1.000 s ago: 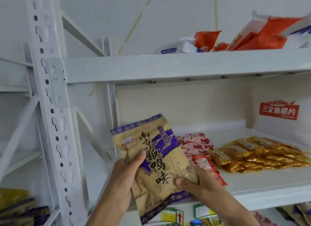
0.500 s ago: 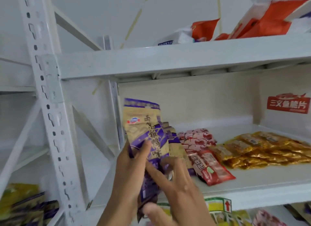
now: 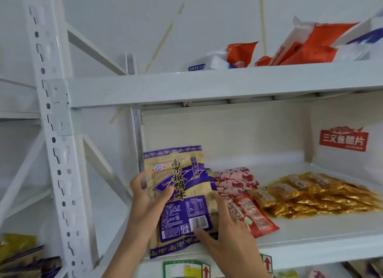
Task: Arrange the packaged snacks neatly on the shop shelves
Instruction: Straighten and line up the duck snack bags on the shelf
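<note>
Packets (image 3: 180,197), earlier edge-on, now face outward.

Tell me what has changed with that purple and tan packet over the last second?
The purple and tan snack packet went from tilted to upright at the left end of the middle shelf. The left hand still grips its left edge; the right hand shifted to its lower right corner, fingers spread. The red packets and the gold packets stayed put.
</note>
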Motion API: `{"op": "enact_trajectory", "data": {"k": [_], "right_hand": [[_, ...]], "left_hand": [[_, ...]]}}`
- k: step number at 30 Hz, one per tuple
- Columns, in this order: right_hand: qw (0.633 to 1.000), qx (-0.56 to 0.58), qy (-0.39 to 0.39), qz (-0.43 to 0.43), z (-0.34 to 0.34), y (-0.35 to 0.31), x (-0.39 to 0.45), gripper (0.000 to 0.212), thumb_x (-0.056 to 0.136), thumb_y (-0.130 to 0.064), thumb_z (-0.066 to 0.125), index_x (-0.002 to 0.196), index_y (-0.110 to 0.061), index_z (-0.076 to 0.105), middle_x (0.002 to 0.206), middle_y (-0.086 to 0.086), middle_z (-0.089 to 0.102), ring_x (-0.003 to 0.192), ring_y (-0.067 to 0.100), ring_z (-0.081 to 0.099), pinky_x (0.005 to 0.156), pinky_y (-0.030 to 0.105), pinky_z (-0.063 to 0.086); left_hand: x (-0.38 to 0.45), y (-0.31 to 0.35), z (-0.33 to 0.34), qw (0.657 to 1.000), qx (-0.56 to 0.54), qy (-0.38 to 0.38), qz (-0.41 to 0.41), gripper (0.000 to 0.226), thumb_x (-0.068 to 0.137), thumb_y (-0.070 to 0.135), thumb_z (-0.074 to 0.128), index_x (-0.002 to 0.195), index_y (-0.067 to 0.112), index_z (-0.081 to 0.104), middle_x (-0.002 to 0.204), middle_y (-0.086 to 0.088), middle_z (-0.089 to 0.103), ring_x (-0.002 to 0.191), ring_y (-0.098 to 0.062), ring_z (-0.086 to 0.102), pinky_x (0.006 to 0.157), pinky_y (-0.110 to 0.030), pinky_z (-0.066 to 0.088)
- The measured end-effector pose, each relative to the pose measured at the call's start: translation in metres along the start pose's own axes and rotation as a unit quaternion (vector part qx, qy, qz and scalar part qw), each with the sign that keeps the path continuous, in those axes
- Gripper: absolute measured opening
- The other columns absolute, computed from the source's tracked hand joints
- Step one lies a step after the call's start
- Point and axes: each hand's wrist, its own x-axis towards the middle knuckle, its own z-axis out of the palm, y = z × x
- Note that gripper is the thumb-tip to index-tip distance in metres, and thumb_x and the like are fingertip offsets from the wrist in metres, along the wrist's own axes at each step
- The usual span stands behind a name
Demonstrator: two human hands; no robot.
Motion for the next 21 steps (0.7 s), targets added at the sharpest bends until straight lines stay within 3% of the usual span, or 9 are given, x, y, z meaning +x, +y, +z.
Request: {"op": "enact_trajectory", "data": {"k": [2, 5, 8, 11, 14, 16, 18, 19, 21], "right_hand": [[0.999, -0.049, -0.015, 0.005, 0.003, -0.002, 0.003, 0.099, 0.093, -0.070, 0.058, 0.158, -0.038, -0.009, 0.131, -0.015, 0.061, 0.114, 0.008, 0.063, 0.101, 0.026, 0.049], [0.995, -0.098, -0.019, -0.026, 0.011, -0.003, 0.010, 0.083, 0.092, -0.072, 0.056, 0.151, -0.036, 0.009, 0.143, -0.011, 0.055, 0.121, 0.014, 0.061, 0.102, 0.033, 0.054], [0.980, -0.180, -0.067, -0.049, 0.000, -0.014, 0.011, 0.057, 0.094, -0.071, 0.050, 0.132, -0.032, 0.032, 0.129, -0.005, 0.052, 0.113, 0.018, 0.060, 0.092, 0.035, 0.054], [0.961, -0.235, -0.131, -0.063, -0.033, -0.028, 0.031, 0.034, 0.104, -0.053, 0.039, 0.122, -0.025, 0.048, 0.116, -0.001, 0.059, 0.106, 0.021, 0.064, 0.099, 0.045, 0.052], [0.957, -0.280, -0.067, -0.032, -0.064, -0.030, 0.104, 0.025, 0.106, -0.028, 0.035, 0.110, -0.018, 0.057, 0.097, 0.000, 0.063, 0.096, 0.023, 0.065, 0.092, 0.042, 0.053], [0.965, -0.261, 0.002, 0.003, -0.066, -0.024, 0.172, 0.025, 0.103, -0.022, 0.037, 0.110, -0.013, 0.058, 0.094, 0.003, 0.061, 0.092, 0.026, 0.063, 0.081, 0.038, 0.048], [0.980, -0.189, -0.007, 0.059, -0.053, -0.010, 0.236, 0.024, 0.100, -0.018, 0.039, 0.114, -0.008, 0.057, 0.101, 0.006, 0.060, 0.094, 0.028, 0.061, 0.081, 0.036, 0.048], [0.987, -0.129, -0.038, 0.092, -0.045, 0.000, 0.264, 0.025, 0.099, -0.017, 0.040, 0.116, -0.005, 0.054, 0.104, 0.009, 0.062, 0.096, 0.030, 0.063, 0.084, 0.039, 0.053], [0.983, -0.028, -0.106, 0.149, -0.025, 0.019, 0.311, 0.030, 0.104, -0.021, 0.041, 0.124, -0.001, 0.047, 0.114, 0.020, 0.067, 0.102, 0.034, 0.069, 0.090, 0.045, 0.060]], "left_hand": [[0.003, -0.019, -0.007, 0.981, 0.145, 0.024, 0.126, 0.096, 0.078, 0.048, 0.086, 0.151, 0.039, 0.025, 0.150, 0.017, 0.034, 0.128, 0.008, 0.054, 0.100, -0.028, 0.051], [0.000, -0.037, -0.004, 0.898, 0.345, -0.002, 0.272, 0.075, 0.094, 0.066, 0.060, 0.158, 0.042, 0.028, 0.166, 0.017, 0.018, 0.156, -0.009, 0.019, 0.121, -0.043, 0.030], [0.000, -0.046, -0.001, 0.840, 0.473, -0.088, 0.251, 0.064, 0.096, 0.082, 0.018, 0.156, 0.060, 0.018, 0.170, 0.025, -0.001, 0.159, -0.010, -0.006, 0.124, -0.052, 0.024], [0.009, -0.048, -0.006, 0.813, 0.536, -0.123, 0.191, 0.086, 0.075, 0.098, -0.012, 0.153, 0.068, 0.007, 0.168, 0.028, -0.017, 0.158, -0.012, -0.019, 0.128, -0.055, 0.019], [0.016, -0.046, -0.004, 0.789, 0.566, -0.163, 0.175, 0.092, 0.059, 0.104, -0.018, 0.145, 0.076, 0.000, 0.159, 0.033, -0.025, 0.156, -0.011, -0.024, 0.129, -0.056, 0.011], [0.017, -0.046, -0.001, 0.767, 0.580, -0.187, 0.202, 0.089, 0.065, 0.109, 0.003, 0.145, 0.075, 0.018, 0.168, 0.028, -0.001, 0.159, -0.016, 0.002, 0.121, -0.064, 0.027], [0.022, -0.053, -0.003, 0.763, 0.583, -0.178, 0.217, 0.080, 0.075, 0.104, 0.027, 0.141, 0.062, 0.046, 0.158, 0.014, 0.045, 0.146, -0.025, 0.044, 0.095, -0.060, 0.055], [0.026, -0.057, -0.004, 0.757, 0.585, -0.174, 0.234, 0.074, 0.078, 0.099, 0.034, 0.138, 0.059, 0.051, 0.150, 0.011, 0.054, 0.139, -0.026, 0.052, 0.084, -0.056, 0.061], [0.032, -0.066, -0.002, 0.716, 0.619, -0.143, 0.290, 0.072, 0.071, 0.092, 0.053, 0.135, 0.059, 0.050, 0.143, 0.010, 0.057, 0.134, -0.025, 0.049, 0.074, -0.049, 0.064]]}}
